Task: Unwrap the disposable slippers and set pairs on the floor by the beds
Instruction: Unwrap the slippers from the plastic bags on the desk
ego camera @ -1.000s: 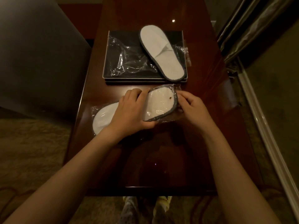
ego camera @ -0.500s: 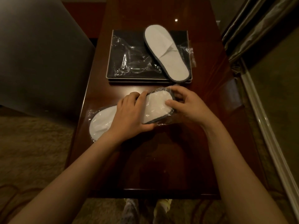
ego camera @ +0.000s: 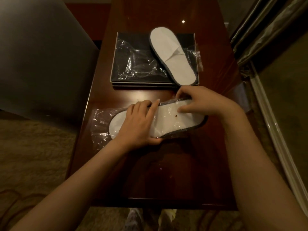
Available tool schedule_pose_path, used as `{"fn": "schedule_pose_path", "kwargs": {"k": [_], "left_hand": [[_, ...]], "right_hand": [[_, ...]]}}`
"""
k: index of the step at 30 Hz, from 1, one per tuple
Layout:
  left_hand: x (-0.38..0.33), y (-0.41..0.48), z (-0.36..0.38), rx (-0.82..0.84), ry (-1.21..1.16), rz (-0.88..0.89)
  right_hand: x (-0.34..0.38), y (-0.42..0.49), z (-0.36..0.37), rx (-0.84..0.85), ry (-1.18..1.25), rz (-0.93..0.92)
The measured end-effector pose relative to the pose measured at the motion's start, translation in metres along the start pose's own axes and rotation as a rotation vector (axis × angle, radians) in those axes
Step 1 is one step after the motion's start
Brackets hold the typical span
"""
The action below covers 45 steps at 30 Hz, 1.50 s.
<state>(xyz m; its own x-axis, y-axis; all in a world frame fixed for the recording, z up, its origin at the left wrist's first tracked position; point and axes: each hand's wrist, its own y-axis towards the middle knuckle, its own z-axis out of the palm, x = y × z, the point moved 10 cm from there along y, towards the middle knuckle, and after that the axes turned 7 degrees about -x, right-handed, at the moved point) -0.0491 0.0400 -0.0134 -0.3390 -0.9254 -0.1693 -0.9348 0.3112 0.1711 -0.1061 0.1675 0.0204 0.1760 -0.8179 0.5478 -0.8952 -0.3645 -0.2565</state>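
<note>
Unwrapping step: my left hand (ego camera: 140, 124) grips the flat white slipper (ego camera: 173, 121), my right hand (ego camera: 205, 102) pinches its clear plastic bag (ego camera: 101, 120) to pull off next.

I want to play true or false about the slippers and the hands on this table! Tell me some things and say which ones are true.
1. The wrapped slipper under the hands is inside clear plastic. True.
2. The bare slipper lies on the floor. False: it lies on the black tray on the table.
3. The left hand and the right hand both hold the wrapped slipper. True.
4. An empty wrapper lies on the tray. True.
5. The right hand holds scissors. False: it pinches only the plastic at the slipper's end.
</note>
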Motion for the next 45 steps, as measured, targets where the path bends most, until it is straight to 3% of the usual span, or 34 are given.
{"fn": "schedule_pose_path", "kwargs": {"k": [3,12,23,29,34,45], "left_hand": [[0.0,-0.001,0.006,0.044,0.009,0.005],[0.023,-0.002,0.029,0.153,0.0,-0.019],[0.065,0.016,0.03,0.073,-0.175,-0.26],[0.071,0.023,0.034,0.058,-0.109,-0.288],[0.076,0.025,0.042,0.089,-0.045,-0.287],[0.075,0.048,0.035,0.164,0.008,-0.345]], "right_hand": [[0.01,0.009,0.012,0.075,-0.123,-0.033],[-0.02,0.0,-0.011,0.044,-0.194,-0.005],[-0.024,-0.026,-0.099,-0.401,-0.111,0.027],[-0.011,-0.038,-0.111,-0.482,-0.123,0.019],[-0.009,-0.039,-0.122,-0.633,0.027,0.03],[-0.039,0.004,-0.096,-0.731,0.299,0.177]]}}
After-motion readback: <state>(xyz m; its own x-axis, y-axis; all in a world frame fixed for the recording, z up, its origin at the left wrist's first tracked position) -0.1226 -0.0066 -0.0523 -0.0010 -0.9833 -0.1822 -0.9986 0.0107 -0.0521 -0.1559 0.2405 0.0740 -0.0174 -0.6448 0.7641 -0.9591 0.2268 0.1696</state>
